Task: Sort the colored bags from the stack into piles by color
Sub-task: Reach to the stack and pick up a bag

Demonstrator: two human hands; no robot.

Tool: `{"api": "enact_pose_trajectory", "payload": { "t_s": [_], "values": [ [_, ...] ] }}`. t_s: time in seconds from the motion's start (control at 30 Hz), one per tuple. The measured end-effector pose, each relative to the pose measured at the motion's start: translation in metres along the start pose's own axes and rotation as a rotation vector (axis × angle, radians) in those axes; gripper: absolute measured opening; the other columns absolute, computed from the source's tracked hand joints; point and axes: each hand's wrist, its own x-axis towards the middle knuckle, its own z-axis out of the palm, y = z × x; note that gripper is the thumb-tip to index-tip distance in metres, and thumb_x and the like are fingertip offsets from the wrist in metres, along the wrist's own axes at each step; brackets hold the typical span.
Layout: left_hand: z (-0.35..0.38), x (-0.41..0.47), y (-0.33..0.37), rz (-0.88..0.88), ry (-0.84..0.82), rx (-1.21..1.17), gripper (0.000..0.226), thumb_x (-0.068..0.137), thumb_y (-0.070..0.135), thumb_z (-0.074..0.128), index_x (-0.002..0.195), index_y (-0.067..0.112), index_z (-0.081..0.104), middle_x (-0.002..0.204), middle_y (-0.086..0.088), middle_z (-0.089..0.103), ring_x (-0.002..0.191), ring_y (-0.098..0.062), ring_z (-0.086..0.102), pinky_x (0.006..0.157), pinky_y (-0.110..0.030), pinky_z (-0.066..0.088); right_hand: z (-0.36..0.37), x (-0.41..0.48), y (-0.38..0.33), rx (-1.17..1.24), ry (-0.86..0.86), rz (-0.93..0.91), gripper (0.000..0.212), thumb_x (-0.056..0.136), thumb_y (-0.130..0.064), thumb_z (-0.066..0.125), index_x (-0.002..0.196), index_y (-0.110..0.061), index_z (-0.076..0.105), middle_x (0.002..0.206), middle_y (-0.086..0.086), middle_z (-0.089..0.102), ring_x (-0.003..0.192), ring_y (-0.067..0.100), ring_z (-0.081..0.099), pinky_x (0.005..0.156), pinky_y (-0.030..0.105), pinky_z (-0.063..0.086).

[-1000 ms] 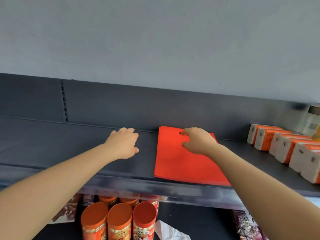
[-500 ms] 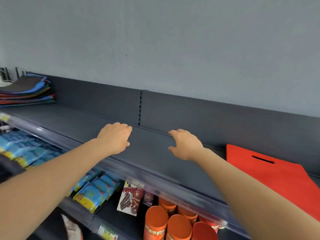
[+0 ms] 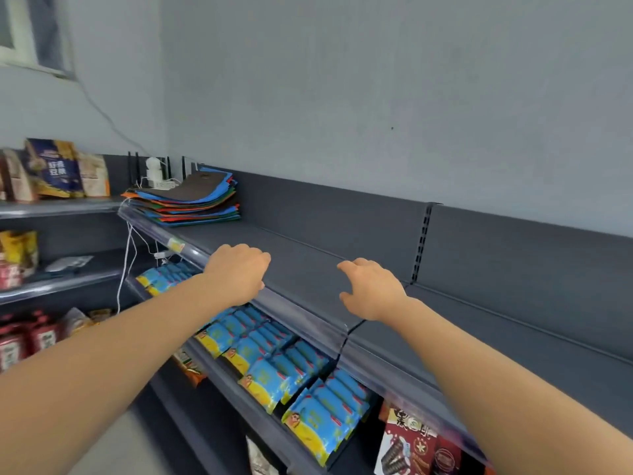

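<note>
Stack of colored bags [image 3: 191, 200] lies at the far end of the top shelf [image 3: 308, 265], 11 o'clock from both hands, well apart. Left hand [image 3: 236, 274] over the shelf's front edge, fingers together, loosely bent, empty. Right hand [image 3: 371, 291] at its 3 o'clock, fingers apart, holding nothing. Blue snack packets [image 3: 274, 358] at 6 o'clock, one shelf down.

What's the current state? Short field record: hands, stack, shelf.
stack of bags: mixed colors, dark bag on top, at far left end of top shelf
left hand: holds nothing, fingers loosely curled, over the shelf's front edge
right hand: holds nothing, fingers relaxed, above the shelf
contact with stack: none, both hands apart from it
sorted piles: none in view
tier below: blue snack packs
</note>
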Motion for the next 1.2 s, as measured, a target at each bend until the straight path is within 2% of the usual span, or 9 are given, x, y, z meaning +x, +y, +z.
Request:
{"api": "enact_pose_trajectory", "payload": {
  "t_s": [0.2,0.3,0.4,0.63,0.7,0.8,0.87,1.1,1.2],
  "values": [
    [0.038,0.005,-0.069,-0.020,-0.006,0.034,0.020,0.096,0.032,0.054,0.090,0.018,0.041,0.103,-0.001,0.059,0.099,-0.024,0.056,0.069,-0.033,0.031,0.019,0.060,-0.055,0.025,-0.009,-0.033,0.051,0.094,-0.030,0.052,0.141,-0.015,0.038,0.133,0.008,0.048,0.124,0.029,0.044,0.096,0.040,0.044],
    [0.057,0.008,-0.101,-0.046,-0.024,0.037,0.018,0.095,0.033,0.055,0.101,0.016,0.050,0.105,-0.001,0.060,0.101,-0.024,0.057,0.069,-0.034,0.036,0.028,0.086,-0.077,0.041,-0.033,-0.047,0.049,0.093,-0.029,0.052,0.138,-0.015,0.040,0.132,0.008,0.048,0.123,0.029,0.044,0.095,0.042,0.045],
    [0.074,0.013,-0.129,-0.074,-0.043,0.042,0.018,0.094,0.033,0.055,0.101,0.017,0.051,0.104,-0.001,0.060,0.099,-0.023,0.057,0.068,-0.034,0.042,0.035,0.115,-0.095,0.051,-0.065,-0.071,0.048,0.093,-0.028,0.052,0.138,-0.014,0.040,0.130,0.009,0.049,0.121,0.029,0.045,0.094,0.043,0.046],
    [0.112,0.036,-0.195,-0.191,-0.078,0.080,0.016,0.094,0.028,0.054,0.103,0.015,0.051,0.106,-0.002,0.061,0.102,-0.024,0.057,0.069,-0.033,0.038,0.055,0.207,-0.140,0.078,-0.071,-0.171,0.054,0.093,-0.031,0.053,0.143,-0.018,0.036,0.135,0.008,0.046,0.125,0.029,0.043,0.096,0.042,0.045],
    [0.117,0.041,-0.205,-0.203,-0.091,0.072,0.015,0.094,0.028,0.054,0.101,0.015,0.050,0.108,-0.002,0.061,0.102,-0.025,0.057,0.071,-0.035,0.040,0.054,0.220,-0.146,0.091,-0.086,-0.183,0.055,0.093,-0.031,0.054,0.144,-0.019,0.035,0.136,0.008,0.045,0.125,0.029,0.043,0.095,0.042,0.045],
    [0.135,0.059,-0.230,-0.240,-0.085,0.084,0.026,0.092,0.032,0.057,0.113,0.017,0.054,0.114,-0.002,0.062,0.107,-0.025,0.057,0.077,-0.038,0.046,0.064,0.258,-0.158,0.102,-0.067,-0.222,0.055,0.093,-0.032,0.055,0.144,-0.019,0.036,0.136,0.008,0.045,0.124,0.028,0.044,0.095,0.041,0.046],
    [0.145,0.073,-0.249,-0.265,-0.105,0.094,0.024,0.092,0.032,0.056,0.111,0.017,0.054,0.113,-0.002,0.062,0.107,-0.025,0.057,0.079,-0.039,0.048,0.065,0.286,-0.167,0.116,-0.065,-0.252,0.056,0.093,-0.032,0.055,0.144,-0.020,0.036,0.136,0.007,0.045,0.124,0.028,0.045,0.094,0.040,0.046],
    [0.177,0.114,-0.302,-0.352,-0.132,0.120,0.034,0.092,0.027,0.053,0.125,0.018,0.051,0.127,-0.001,0.058,0.115,-0.024,0.054,0.085,-0.039,0.044,0.073,0.368,-0.192,0.120,-0.051,-0.321,0.056,0.094,-0.033,0.054,0.144,-0.019,0.035,0.136,0.009,0.046,0.123,0.028,0.046,0.095,0.040,0.045],
    [0.189,0.126,-0.322,-0.355,-0.128,0.123,0.028,0.093,0.027,0.053,0.119,0.017,0.052,0.122,-0.001,0.060,0.112,-0.024,0.056,0.082,-0.037,0.043,0.081,0.398,-0.204,0.130,-0.059,-0.344,0.055,0.093,-0.033,0.055,0.143,-0.018,0.037,0.133,0.009,0.047,0.123,0.028,0.046,0.095,0.041,0.045]
  ]
}}
